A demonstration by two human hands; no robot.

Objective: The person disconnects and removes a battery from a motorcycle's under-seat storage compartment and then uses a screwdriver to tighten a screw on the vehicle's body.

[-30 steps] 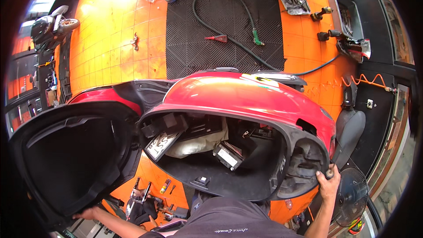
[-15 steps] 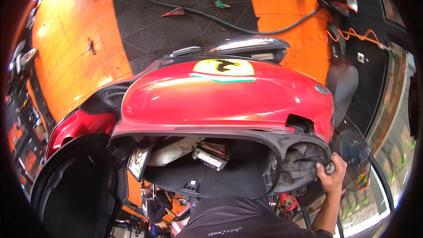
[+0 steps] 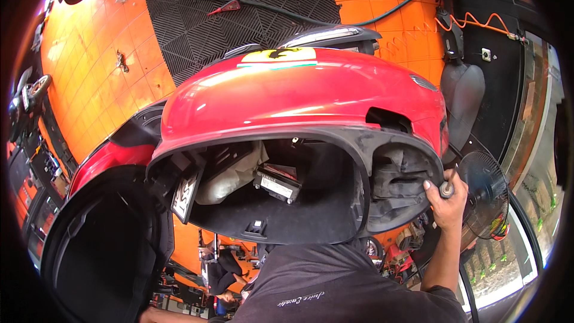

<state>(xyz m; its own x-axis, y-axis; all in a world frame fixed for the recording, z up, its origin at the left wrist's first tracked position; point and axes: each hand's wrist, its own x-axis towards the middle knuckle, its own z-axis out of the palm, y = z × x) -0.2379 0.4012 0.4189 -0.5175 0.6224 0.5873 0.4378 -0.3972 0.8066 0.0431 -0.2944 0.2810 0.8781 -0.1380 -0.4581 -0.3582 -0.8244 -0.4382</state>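
A red scooter body (image 3: 287, 96) with a yellow sticker lies across the view, its storage compartment (image 3: 317, 215) open toward me. Inside are a white number plate (image 3: 185, 197), a pale pouch (image 3: 218, 188) and a black battery (image 3: 278, 183). The black lid (image 3: 101, 245) hangs open at left. My right hand (image 3: 448, 203) is closed round a short metal cylinder (image 3: 446, 189) at the compartment's right end, thumb against the rim. My left hand (image 3: 148, 316) is at the lid's lower edge, its fingers hidden.
A black mat (image 3: 221, 36) with hoses lies beyond on orange tiles (image 3: 95, 101). At right stand a fan (image 3: 484, 194), a seat (image 3: 463, 96) and a coiled orange hose (image 3: 478, 24). Another scooter (image 3: 27, 98) is at far left. A dark-clothed person (image 3: 221, 272) is low beyond the compartment's near edge.
The view has shifted and turned, showing the yellow sticker fully; the scooter body sits higher than half a second ago. My right hand keeps its grip on the cylinder.
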